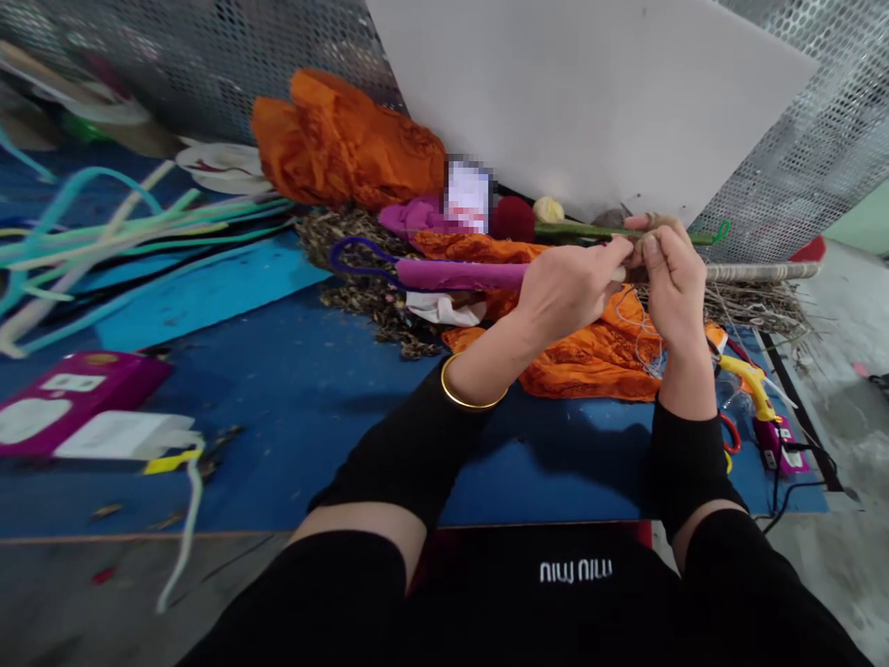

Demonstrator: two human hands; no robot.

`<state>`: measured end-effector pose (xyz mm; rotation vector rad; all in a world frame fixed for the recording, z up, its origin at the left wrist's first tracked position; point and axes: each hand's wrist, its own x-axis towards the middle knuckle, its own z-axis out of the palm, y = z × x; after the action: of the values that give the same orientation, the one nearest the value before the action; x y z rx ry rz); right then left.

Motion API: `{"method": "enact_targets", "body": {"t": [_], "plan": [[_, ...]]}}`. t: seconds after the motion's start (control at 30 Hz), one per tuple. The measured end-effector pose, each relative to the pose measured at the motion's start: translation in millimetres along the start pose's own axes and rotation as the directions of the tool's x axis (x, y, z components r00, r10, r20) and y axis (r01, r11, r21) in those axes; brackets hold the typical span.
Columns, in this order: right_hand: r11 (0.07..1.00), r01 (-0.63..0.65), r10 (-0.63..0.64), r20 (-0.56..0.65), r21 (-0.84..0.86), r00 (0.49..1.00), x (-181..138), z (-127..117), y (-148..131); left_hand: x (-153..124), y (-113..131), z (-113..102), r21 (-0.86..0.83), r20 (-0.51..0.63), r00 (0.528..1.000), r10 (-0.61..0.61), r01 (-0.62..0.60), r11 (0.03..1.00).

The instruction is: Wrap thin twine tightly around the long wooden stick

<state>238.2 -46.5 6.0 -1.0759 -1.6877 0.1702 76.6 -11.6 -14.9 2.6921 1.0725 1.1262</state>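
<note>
A long stick [754, 271] lies level across both my hands, its right end wound with pale cord. Its left part is covered in pink-purple cloth [458, 274] and ends in a dark blue loop [361, 255]. My left hand [566, 285] is closed around the stick where the pink cover meets the bare part. Close beside it, my right hand [672, 273] is closed, thumb and fingers pinching at the stick; my fingers partly hide the spot. Behind them runs a thin green stem [576, 230] with a small green loop. Orange cloth [576, 361] lies beneath.
Dried plants [389, 315] and bunched orange fabric [347, 144] lie behind. Fuzzy coloured stems [90, 236] and a magenta box [76, 398] are at left. A yellow glue gun [750, 384] and red-handled scissors [731, 434] are at right. A white board [590, 93] leans at the back.
</note>
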Motion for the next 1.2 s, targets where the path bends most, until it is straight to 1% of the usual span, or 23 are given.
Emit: {"method": "enact_targets", "body": {"t": [0.1, 0.2, 0.27, 0.33, 0.4, 0.47, 0.57, 0.6, 0.67, 0.73, 0.8, 0.9, 0.97, 1.0, 1.03, 1.07, 1.1, 1.13, 1.17, 1.2], "plan": [[0.996, -0.027, 0.025, 0.019, 0.082, 0.999, 0, 0, 3, -1, -2, 2, 0.068, -0.009, 0.997, 0.077, -0.076, 0.995], [0.990, -0.054, 0.053, 0.015, 0.130, 0.998, 0, 2, 5, -1, -4, 1, 0.076, 0.012, 0.996, 0.085, -0.085, 0.993], [0.985, -0.068, 0.073, -0.028, 0.159, 0.997, 0, 1, 5, -1, -5, -1, 0.047, 0.012, 0.998, 0.062, -0.063, 0.997], [0.967, -0.080, 0.107, -0.103, 0.240, 0.989, 0, -8, 2, -1, -9, -3, -0.006, -0.001, 1.000, 0.029, -0.029, 1.000], [0.933, -0.092, 0.169, -0.196, 0.348, 0.966, 0, -24, 0, 0, -15, -7, -0.060, -0.024, 1.000, -0.013, 0.012, 0.998], [0.903, -0.119, 0.239, -0.252, 0.413, 0.938, -1, -47, 1, 2, -25, -13, -0.094, -0.050, 0.997, -0.053, 0.048, 0.994], [0.887, -0.191, 0.324, -0.272, 0.421, 0.906, -2, -83, 14, 3, -43, -24, -0.112, -0.063, 0.994, -0.084, 0.077, 0.991], [0.879, -0.215, 0.358, -0.290, 0.425, 0.888, -3, -93, 21, 3, -49, -28, -0.114, -0.054, 0.994, -0.091, 0.085, 0.990], [0.872, -0.241, 0.412, -0.373, 0.426, 0.832, -3, -107, 37, 1, -62, -39, -0.117, -0.024, 0.994, -0.103, 0.099, 0.988], [0.879, -0.264, 0.440, -0.460, 0.398, 0.771, -3, -113, 50, -2, -72, -51, -0.162, 0.008, 0.993, -0.115, 0.115, 0.980], [0.888, -0.308, 0.451, -0.506, 0.343, 0.735, -3, -112, 56, -6, -79, -64, -0.242, 0.065, 0.989, -0.129, 0.141, 0.960], [0.891, -0.376, 0.455, -0.492, 0.256, 0.743, -3, -106, 57, -14, -88, -80, -0.345, 0.146, 0.976, -0.163, 0.204, 0.916], [0.885, -0.393, 0.465, -0.476, 0.249, 0.746, -2, -102, 57, -17, -92, -86, -0.397, 0.173, 0.962, -0.209, 0.263, 0.879], [0.875, -0.408, 0.485, -0.473, 0.263, 0.736, -1, -101, 57, -18, -93, -88, -0.423, 0.182, 0.956, -0.231, 0.288, 0.859], [0.860, -0.434, 0.509, -0.480, 0.267, 0.715, -1, -100, 59, -19, -95, -89, -0.454, 0.186, 0.951, -0.247, 0.306, 0.837], [0.847, -0.476, 0.527, -0.492, 0.237, 0.693, 0, -100, 61, -18, -95, -89, -0.489, 0.184, 0.949, -0.257, 0.315, 0.813], [0.834, -0.530, 0.527, -0.509, 0.155, 0.681, 1, -99, 64, -17, -95, -87, -0.530, 0.167, 0.950, -0.262, 0.311, 0.789], [0.813, -0.581, 0.500, -0.537, 0.023, 0.679, 2, -98, 66, -16, -93, -85, -0.575, 0.146, 0.954, -0.262, 0.297, 0.763], [0.778, -0.612, 0.443, -0.569, -0.139, 0.693, 3, -96, 67, -13, -90, -81, -0.618, 0.114, 0.957, -0.265, 0.277, 0.736], [0.735, -0.608, 0.365, -0.581, -0.300, 0.727, 3, -93, 66, -11, -85, -77, -0.657, 0.076, 0.959, -0.271, 0.253, 0.710]]}}
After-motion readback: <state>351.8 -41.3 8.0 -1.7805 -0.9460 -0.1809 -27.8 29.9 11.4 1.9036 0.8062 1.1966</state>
